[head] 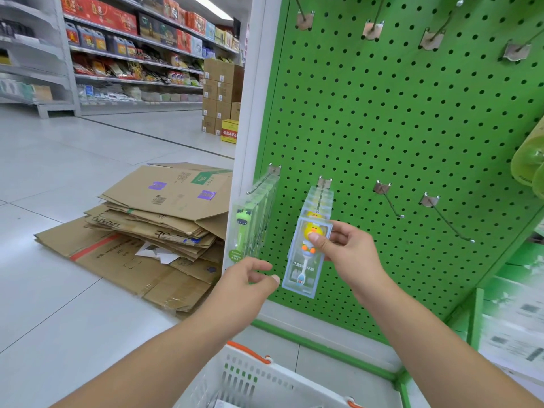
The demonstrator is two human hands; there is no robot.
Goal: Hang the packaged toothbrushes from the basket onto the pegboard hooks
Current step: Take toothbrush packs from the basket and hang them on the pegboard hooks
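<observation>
White basket, clear duck-toothbrush pack

Right hand pinching yellow toothbrush pack at pegboard

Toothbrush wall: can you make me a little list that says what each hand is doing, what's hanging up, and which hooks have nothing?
right hand: pinches the yellow duck toothbrush pack, at the front of its hook's row
left hand: holds nothing, fingers relaxed, just left of that pack
green toothbrush packs: hang on the leftmost lower hook
bare hooks: two to the right in the lower row, several in the top row
basket: white with orange handles, below the arms
pegboard: green
</observation>
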